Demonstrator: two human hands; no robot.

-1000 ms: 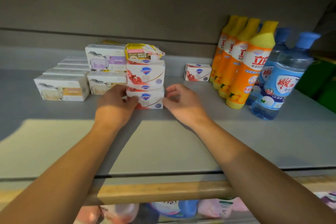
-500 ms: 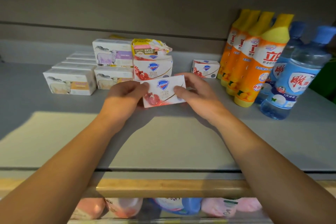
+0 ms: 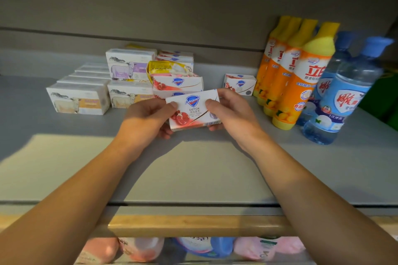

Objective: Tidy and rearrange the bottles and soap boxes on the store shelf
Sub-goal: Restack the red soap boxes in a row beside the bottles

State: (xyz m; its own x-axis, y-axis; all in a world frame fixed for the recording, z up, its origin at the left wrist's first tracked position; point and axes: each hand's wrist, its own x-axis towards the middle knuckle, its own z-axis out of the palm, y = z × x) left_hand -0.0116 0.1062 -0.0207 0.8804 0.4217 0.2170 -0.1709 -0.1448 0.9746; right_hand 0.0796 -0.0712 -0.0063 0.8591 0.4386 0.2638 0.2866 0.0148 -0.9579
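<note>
Dim overall, bright patch on shelf (image 3: 193, 174) front, arm shadows, wide-angle edge warp, soft focus

The held soap box (image 3: 193, 109) is white with a blue shield logo and a red pomegranate picture. 4 bottles (image 3: 301, 75) near the shelf's right edge are orange with yellow caps and white labels bearing red characters. Beside them, 2 clear blue bottles (image 3: 344, 97) have blue caps. The shelf (image 3: 193, 168) is grey with a wooden front edge.
</note>
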